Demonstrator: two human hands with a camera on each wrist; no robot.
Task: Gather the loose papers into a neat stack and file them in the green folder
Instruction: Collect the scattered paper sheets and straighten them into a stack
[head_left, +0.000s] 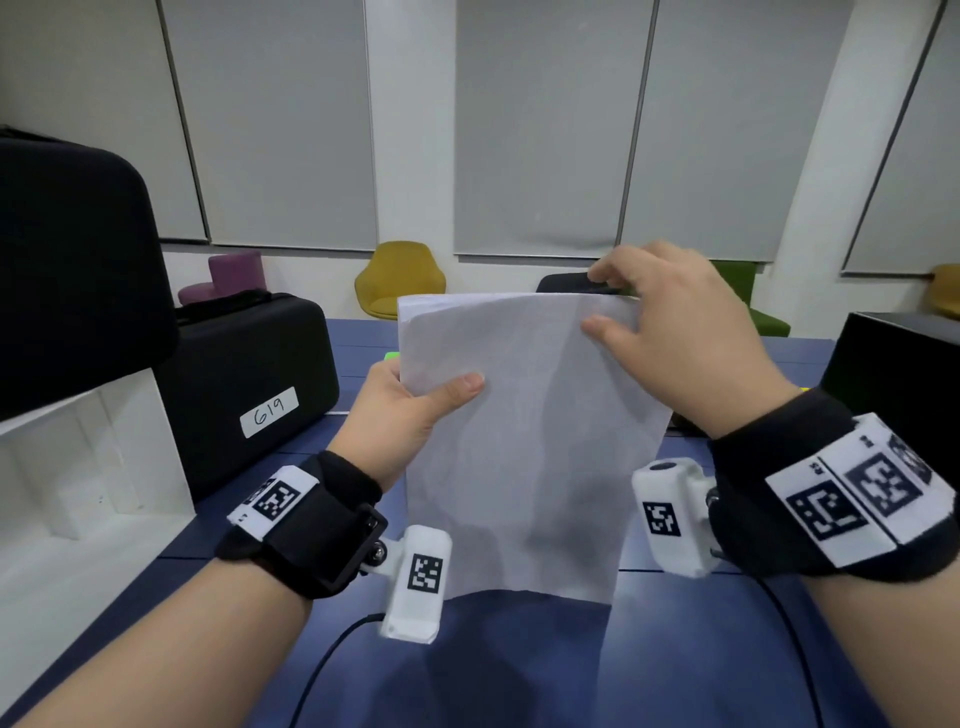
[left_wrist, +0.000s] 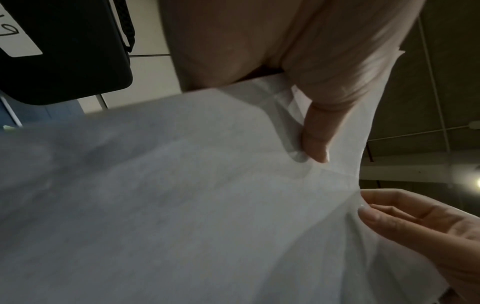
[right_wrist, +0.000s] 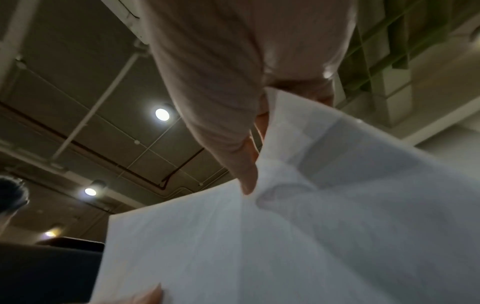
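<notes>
A stack of white papers (head_left: 530, 441) stands upright above the blue table (head_left: 701, 649), held by both hands. My left hand (head_left: 415, 397) grips its left edge, thumb across the front. My right hand (head_left: 660, 317) pinches the top right corner, thumb on the front and fingers over the top edge. The left wrist view shows the papers (left_wrist: 182, 195) from close up with my left thumb (left_wrist: 317, 142) pressed on them. In the right wrist view the papers (right_wrist: 298, 236) bend under my right thumb (right_wrist: 246, 174). A sliver of bright green, perhaps the folder (head_left: 392, 355), peeks out behind the papers.
Two black cases stand at the left, one (head_left: 249, 389) labelled 619, the other (head_left: 72, 270) on a white box (head_left: 78, 488). Another black box (head_left: 893, 358) sits at the right. Cables (head_left: 322, 670) trail over the near table. Chairs stand by the far wall.
</notes>
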